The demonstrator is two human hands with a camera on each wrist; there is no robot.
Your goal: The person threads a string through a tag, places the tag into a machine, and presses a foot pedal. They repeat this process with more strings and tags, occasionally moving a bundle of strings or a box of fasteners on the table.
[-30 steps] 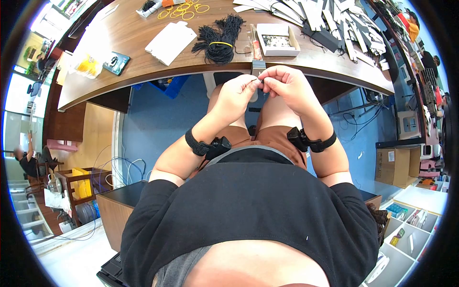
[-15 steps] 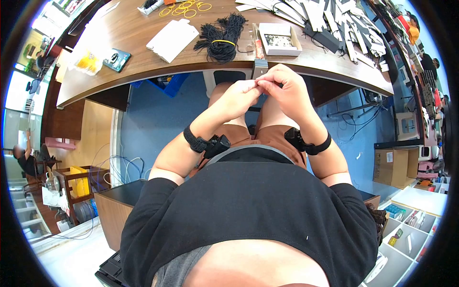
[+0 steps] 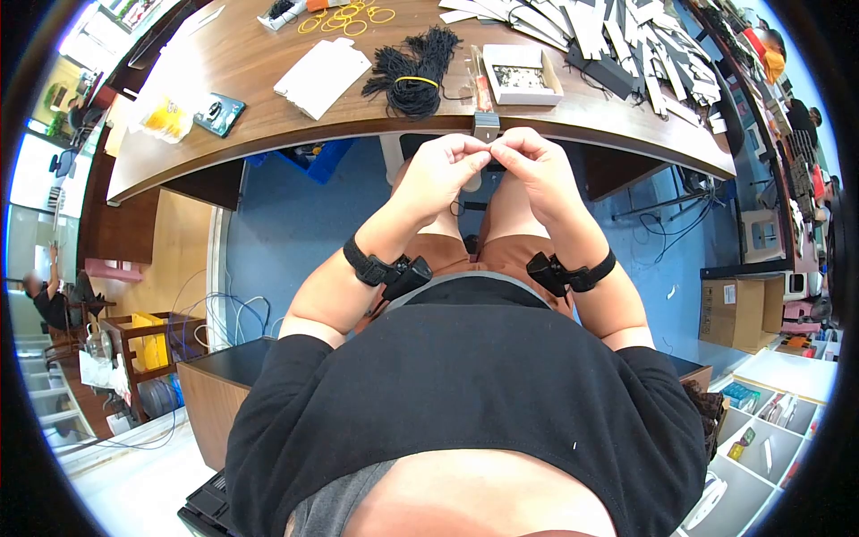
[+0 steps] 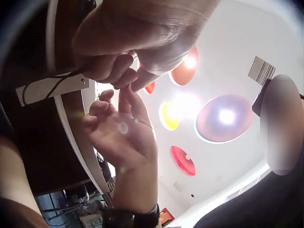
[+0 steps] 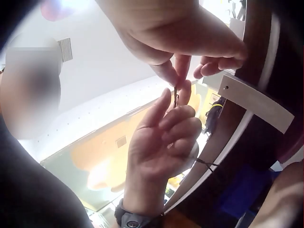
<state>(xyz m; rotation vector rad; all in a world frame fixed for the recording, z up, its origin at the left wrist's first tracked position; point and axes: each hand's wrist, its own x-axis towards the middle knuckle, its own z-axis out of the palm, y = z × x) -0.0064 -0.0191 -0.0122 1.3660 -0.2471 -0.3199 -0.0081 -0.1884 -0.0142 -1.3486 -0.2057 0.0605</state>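
Wood-grain worktop spans ahead; before its near edge, left grip and right grip pinch a thin black cord at their fingertips, a pale tag near that edge.

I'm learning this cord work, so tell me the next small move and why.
Probably draw the black cord gently taut: the left hand and right hand pinch it close together, and the right wrist view shows what looks like a narrow loop between them. Any knot is too small to make out, so a light pull seems safest.
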